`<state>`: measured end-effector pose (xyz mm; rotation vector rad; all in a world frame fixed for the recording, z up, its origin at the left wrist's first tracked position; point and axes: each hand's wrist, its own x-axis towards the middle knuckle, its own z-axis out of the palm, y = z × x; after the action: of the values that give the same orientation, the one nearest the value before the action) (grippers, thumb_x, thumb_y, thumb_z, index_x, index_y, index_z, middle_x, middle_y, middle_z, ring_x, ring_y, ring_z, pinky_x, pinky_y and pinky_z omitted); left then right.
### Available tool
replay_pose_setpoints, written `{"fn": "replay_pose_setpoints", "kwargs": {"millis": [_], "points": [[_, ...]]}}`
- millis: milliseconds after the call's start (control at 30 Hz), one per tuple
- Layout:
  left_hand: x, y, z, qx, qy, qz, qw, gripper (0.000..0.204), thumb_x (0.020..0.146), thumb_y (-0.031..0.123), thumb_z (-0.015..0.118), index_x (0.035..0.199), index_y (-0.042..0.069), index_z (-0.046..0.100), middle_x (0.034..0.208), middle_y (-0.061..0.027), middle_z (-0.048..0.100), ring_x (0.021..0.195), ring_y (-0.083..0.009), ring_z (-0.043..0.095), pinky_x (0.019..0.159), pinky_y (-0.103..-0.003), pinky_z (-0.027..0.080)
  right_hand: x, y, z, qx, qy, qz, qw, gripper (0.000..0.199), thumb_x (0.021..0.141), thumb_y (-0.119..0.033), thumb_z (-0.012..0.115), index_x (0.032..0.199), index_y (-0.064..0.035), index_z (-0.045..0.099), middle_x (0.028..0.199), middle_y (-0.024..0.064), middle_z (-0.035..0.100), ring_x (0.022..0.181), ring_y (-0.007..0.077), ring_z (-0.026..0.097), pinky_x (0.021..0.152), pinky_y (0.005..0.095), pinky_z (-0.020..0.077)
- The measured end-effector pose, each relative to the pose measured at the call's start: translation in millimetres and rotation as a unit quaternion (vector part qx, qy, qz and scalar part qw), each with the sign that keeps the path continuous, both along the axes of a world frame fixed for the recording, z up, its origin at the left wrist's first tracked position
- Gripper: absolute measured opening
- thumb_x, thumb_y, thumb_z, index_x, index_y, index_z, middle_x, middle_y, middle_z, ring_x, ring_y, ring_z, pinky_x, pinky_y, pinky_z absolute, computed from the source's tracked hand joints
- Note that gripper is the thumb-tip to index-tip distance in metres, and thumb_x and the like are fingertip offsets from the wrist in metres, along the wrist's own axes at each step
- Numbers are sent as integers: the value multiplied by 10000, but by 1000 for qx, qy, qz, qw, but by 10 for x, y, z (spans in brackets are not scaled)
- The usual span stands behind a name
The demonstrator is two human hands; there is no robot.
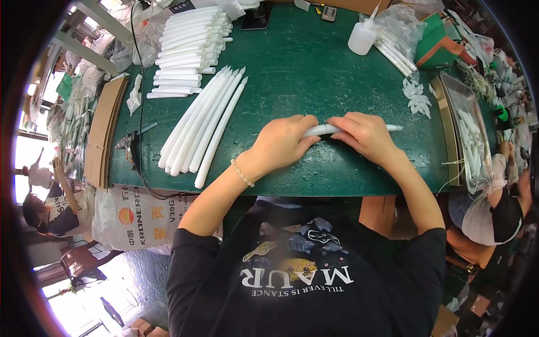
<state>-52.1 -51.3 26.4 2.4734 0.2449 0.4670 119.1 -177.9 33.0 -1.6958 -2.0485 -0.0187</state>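
My left hand (pixel 282 140) and my right hand (pixel 368 136) are both closed around one white taper candle (pixel 320 130), held level just above the table's near half. A joint line shows on it between my fingers. Its pointed tip sticks out to the right past my right hand; its other end is hidden in my left palm. To the left of my hands, several long white taper candles (pixel 210 123) lie side by side, pointed tips away from me. Beyond them is a stack of shorter white tubes (pixel 188 42).
On the green table (pixel 303 62) a white squeeze bottle (pixel 362 38) stands at the far right. Nearer lie small white pointed pieces (pixel 415 98). A tray (pixel 477 123) of white parts borders the right edge; folded cardboard (pixel 104 132) borders the left. A black cable (pixel 141 106) runs down the left side.
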Motion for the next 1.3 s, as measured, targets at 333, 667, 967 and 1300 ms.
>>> {"fn": "replay_pose_setpoints", "kwargs": {"millis": [333, 667, 967, 1300], "points": [[33, -47, -120, 49, 94, -70, 992, 206, 774, 233, 548, 847, 49, 493, 627, -150, 554, 595, -331, 547, 524, -420, 413, -68, -123, -88, -35, 5, -3, 999, 204, 732, -216, 597, 874, -72, 566, 645, 49, 515, 589, 228, 536, 505, 330, 421], [50, 48, -169, 41, 86, -157, 983, 202, 782, 236, 536, 787, 44, 473, 574, -140, 521, 558, -339, 520, 497, -426, 390, -185, -165, -89, -40, 28, -11, 999, 198, 704, -159, 607, 856, -39, 567, 642, 81, 524, 551, 262, 528, 477, 354, 413], [64, 87, -162, 44, 87, -189, 977, 222, 782, 261, 535, 799, 47, 483, 572, -134, 515, 556, -336, 515, 498, -431, 379, -206, -133, -46, -89, 30, -2, 996, 167, 713, -139, 591, 837, -29, 565, 641, 102, 536, 562, 277, 537, 487, 364, 418], [-40, 84, -56, 29, 122, -131, 983, 238, 786, 287, 542, 896, 77, 517, 670, -141, 564, 630, -327, 548, 546, -408, 418, -235, -136, -104, -20, 14, -21, 999, 184, 754, -215, 572, 862, -66, 568, 668, 75, 543, 594, 261, 551, 512, 350, 437]]}}
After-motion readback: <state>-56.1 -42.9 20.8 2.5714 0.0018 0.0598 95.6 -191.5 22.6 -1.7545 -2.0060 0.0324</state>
